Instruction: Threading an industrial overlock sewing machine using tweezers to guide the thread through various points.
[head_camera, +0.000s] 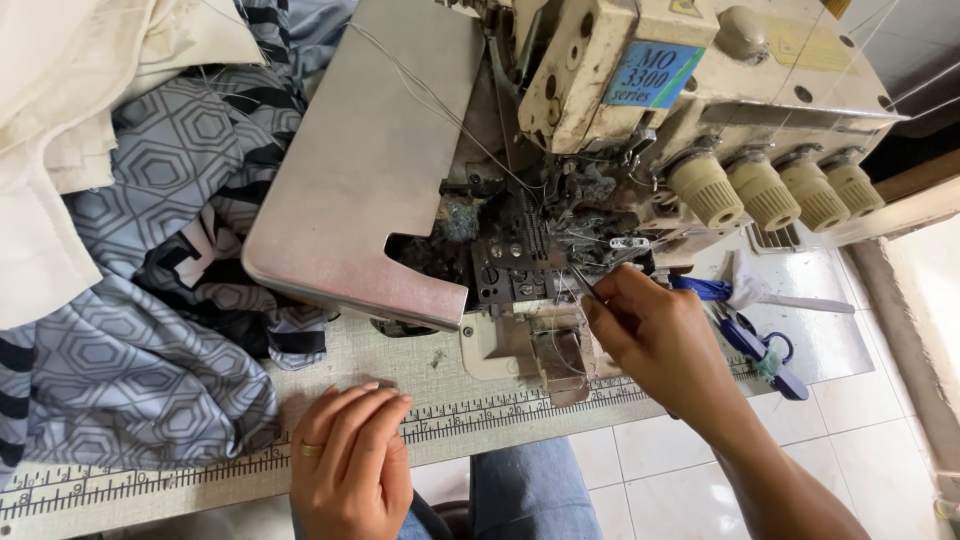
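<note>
threading the sewing machine (640, 90) – right hand (655, 335) is pinching tweezers (583, 283), left hand (350, 460) resting released on the bench (470, 415) – next likely needing steady aim.

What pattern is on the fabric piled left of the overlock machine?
Grey-blue fabric printed with nested hexagon outlines, plus some black-and-white bands; clearest in the head view.

Patterned grey fabric (140, 340) (heaped), cream cloth (60, 120), blue scissors (755, 345)

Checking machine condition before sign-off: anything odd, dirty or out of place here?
Yes. The overlock machine has its metal side cover swung open, and grey lint is clumped thickly around the exposed mechanism. Loose threads trail near the needle plate, where the right hand works with a thin tool.
</note>
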